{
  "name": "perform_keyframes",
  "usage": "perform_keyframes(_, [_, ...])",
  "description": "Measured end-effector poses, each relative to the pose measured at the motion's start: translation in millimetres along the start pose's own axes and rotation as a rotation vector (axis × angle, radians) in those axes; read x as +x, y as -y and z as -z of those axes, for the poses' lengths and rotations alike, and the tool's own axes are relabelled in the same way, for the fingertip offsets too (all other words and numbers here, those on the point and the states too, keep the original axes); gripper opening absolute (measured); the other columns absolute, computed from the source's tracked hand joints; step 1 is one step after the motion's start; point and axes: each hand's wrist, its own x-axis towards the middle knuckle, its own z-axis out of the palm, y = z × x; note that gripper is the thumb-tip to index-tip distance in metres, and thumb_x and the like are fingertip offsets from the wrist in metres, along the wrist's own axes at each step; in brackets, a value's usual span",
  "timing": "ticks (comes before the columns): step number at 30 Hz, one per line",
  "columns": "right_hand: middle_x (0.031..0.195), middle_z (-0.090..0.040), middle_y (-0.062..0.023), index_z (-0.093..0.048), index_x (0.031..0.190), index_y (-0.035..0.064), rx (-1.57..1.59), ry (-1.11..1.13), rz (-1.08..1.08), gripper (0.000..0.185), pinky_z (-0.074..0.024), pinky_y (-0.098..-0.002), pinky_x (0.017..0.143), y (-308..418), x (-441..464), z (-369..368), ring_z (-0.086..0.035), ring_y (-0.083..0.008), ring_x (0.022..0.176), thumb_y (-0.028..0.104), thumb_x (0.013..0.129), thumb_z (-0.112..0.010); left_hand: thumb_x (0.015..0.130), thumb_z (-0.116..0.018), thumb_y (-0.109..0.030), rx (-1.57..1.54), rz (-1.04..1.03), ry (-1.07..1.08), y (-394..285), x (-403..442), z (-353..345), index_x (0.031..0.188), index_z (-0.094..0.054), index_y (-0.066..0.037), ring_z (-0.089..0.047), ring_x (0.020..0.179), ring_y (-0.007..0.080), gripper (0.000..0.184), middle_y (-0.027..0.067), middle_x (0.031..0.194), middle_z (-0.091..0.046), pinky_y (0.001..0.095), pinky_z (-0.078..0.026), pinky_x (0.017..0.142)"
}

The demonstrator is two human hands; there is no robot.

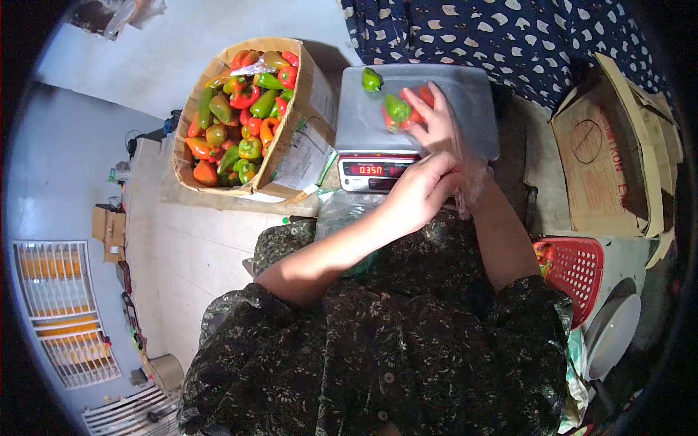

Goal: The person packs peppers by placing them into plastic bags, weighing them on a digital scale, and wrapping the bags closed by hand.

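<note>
On the grey scale (350,120), several red peppers (407,120) and a green one (397,108) lie inside a clear plastic bag (474,174). My right hand (438,127) is in the bag, its fingers spread over these peppers. Closed near my right wrist, my left hand (425,190) pinches the bag's gathered edge. A separate green pepper (371,79) sits at the scale's upper left. The red display (371,170) seems to read 0.350.
A cardboard box (309,87) full of red, green and orange peppers stands left of the scale. At the right are an open carton (592,160), a red basket (578,272) and a white bowl (616,338). Dark patterned cloth (465,33) hangs behind.
</note>
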Motion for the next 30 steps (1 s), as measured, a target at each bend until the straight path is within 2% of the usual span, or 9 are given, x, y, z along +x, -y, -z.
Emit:
perform_keyframes(6, [0.126,-0.044,-0.0240,-0.041,0.123,-0.0049,0.195,-0.011,-0.070,0.057,-0.0356,-0.0390,0.102,-18,0,-2,-0.044,-0.0328,0.121,-0.003,0.071,-0.062,0.090,-0.051,-0.006,-0.047,0.030,-0.039,8,-4,2,0.095,-0.053,-0.002,-0.053,0.078,0.0124,0.006,0.0056,0.081,-0.055,0.0265,-0.044,0.071])
perform_keyframes(9, [0.120,-0.051,-0.0202,-0.044,0.119,-0.0039,0.790,-0.091,-0.220,0.048,-0.0393,-0.0357,0.098,-35,7,-23,-0.050,-0.0276,0.115,-0.006,0.073,-0.058,0.091,-0.051,-0.008,-0.139,0.102,-0.073,16,-4,5,0.092,-0.051,-0.002,-0.051,0.079,0.0116,0.005,0.0044,0.081,-0.053,0.0253,-0.042,0.072])
perform_keyframes(10, [0.115,-0.057,-0.0116,-0.047,0.117,-0.0024,0.849,-0.123,-0.268,0.045,-0.0412,-0.0286,0.096,-31,5,-18,-0.055,-0.0178,0.107,-0.010,0.074,-0.056,0.091,-0.051,-0.008,-0.178,0.130,-0.090,21,-3,4,0.090,-0.050,-0.003,-0.050,0.079,0.0114,0.006,0.0042,0.081,-0.052,0.0251,-0.041,0.073])
perform_keyframes(14, [0.111,-0.059,-0.0125,-0.047,0.115,-0.0029,0.744,-0.037,-0.344,0.040,-0.0430,-0.0293,0.093,-25,1,0,-0.057,-0.0191,0.103,-0.006,0.077,-0.059,0.087,-0.051,-0.005,0.185,-0.051,-0.112,36,4,16,0.092,-0.050,-0.002,-0.051,0.094,0.0234,0.007,0.0114,0.093,-0.052,0.0319,-0.040,0.083])
perform_keyframes(15, [0.110,-0.060,-0.0127,-0.048,0.114,-0.0031,0.704,-0.019,-0.367,0.039,-0.0434,-0.0295,0.093,-16,3,8,-0.057,-0.0193,0.103,-0.005,0.077,-0.060,0.076,-0.057,-0.002,0.390,-0.193,-0.163,46,6,20,0.102,-0.048,-0.003,-0.047,0.102,0.0316,0.027,0.0152,0.104,-0.050,0.0380,-0.037,0.090])
perform_keyframes(18, [0.104,-0.061,-0.0137,-0.048,0.110,-0.0030,0.796,-0.030,-0.393,0.036,-0.0442,-0.0303,0.089,-9,3,7,-0.059,-0.0194,0.099,-0.002,0.076,-0.062,0.059,-0.065,-0.002,0.766,-0.263,-0.208,65,22,35,0.125,-0.037,-0.003,-0.043,0.115,0.0336,0.071,0.0156,0.120,-0.047,0.0467,-0.030,0.098])
perform_keyframes(22, [0.104,-0.061,-0.0135,-0.046,0.112,-0.0019,0.808,0.009,-0.352,0.036,-0.0437,-0.0302,0.089,-21,1,-16,-0.059,-0.0194,0.098,0.007,0.081,-0.062,0.060,-0.064,-0.004,0.931,-0.271,-0.181,84,45,40,0.134,-0.034,-0.009,-0.044,0.116,0.0304,0.080,0.0112,0.122,-0.049,0.0480,-0.031,0.097])
perform_keyframes(25, [0.109,-0.059,-0.0133,-0.046,0.117,-0.0014,0.855,-0.024,-0.319,0.038,-0.0426,-0.0310,0.091,-19,0,-26,-0.058,-0.0194,0.101,0.014,0.085,-0.060,0.063,-0.064,-0.009,1.028,-0.101,-0.097,85,65,41,0.136,-0.034,-0.013,-0.049,0.110,0.0268,0.078,0.0073,0.109,-0.055,0.0485,-0.034,0.092])
perform_keyframes(30, [0.121,-0.055,-0.0095,-0.046,0.127,-0.0002,0.512,0.111,-0.211,0.042,-0.0364,-0.0315,0.099,66,2,96,-0.051,-0.0191,0.113,0.015,0.089,-0.057,0.077,-0.055,-0.020,0.928,-0.222,-0.206,114,74,65,0.091,-0.065,-0.013,-0.058,0.085,0.0276,0.018,0.0079,0.083,-0.060,0.0423,-0.040,0.080])
